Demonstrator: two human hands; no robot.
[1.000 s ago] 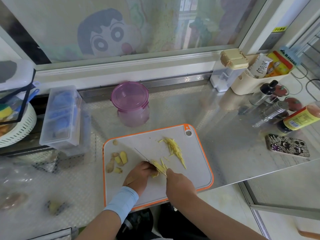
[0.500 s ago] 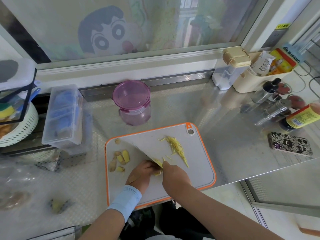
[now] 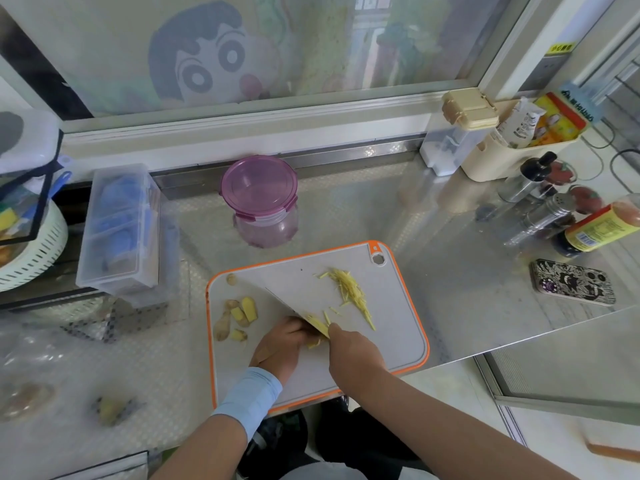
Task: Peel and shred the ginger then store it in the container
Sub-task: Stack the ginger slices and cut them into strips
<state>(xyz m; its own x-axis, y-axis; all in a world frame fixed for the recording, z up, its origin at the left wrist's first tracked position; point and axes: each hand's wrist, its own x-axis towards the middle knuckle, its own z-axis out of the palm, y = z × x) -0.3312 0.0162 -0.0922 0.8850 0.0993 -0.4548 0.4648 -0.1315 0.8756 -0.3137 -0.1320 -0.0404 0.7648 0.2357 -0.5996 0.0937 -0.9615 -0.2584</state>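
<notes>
Since the earlier picture the right hand (image 3: 353, 355) has been brought a little closer to the left hand (image 3: 280, 344), and the knife (image 3: 287, 304) has been kept over the ginger piece (image 3: 314, 341). That ginger piece is found near the front middle of the cutting board (image 3: 391, 341). It is pinned under the curled fingers of the left hand, most likely so that it cannot roll. The knife handle is wrapped tight by the curled fingers of the right hand. The blade is set right beside the left fingers, probably so that the cuts are kept thin. Thin shreds (image 3: 349, 292) are piled on the far right part of the cutting board, where room for cutting is not taken up. Some ginger chunks (image 3: 242, 313) are left waiting on its left side. The container (image 3: 259, 202), with its purple lid closed, is stood just behind the cutting board, close enough to be filled later. The shredding is judged to be partly done, and nothing is stored yet. Well to the right of the cutting board a phone (image 3: 573, 285) and a bottle (image 3: 595, 230) are laid. Print is seen on the bottle's yellow label, but it is too small to be read. Dark marks on a yellow sign (image 3: 561, 47) far behind the cutting board cannot be read either.
</notes>
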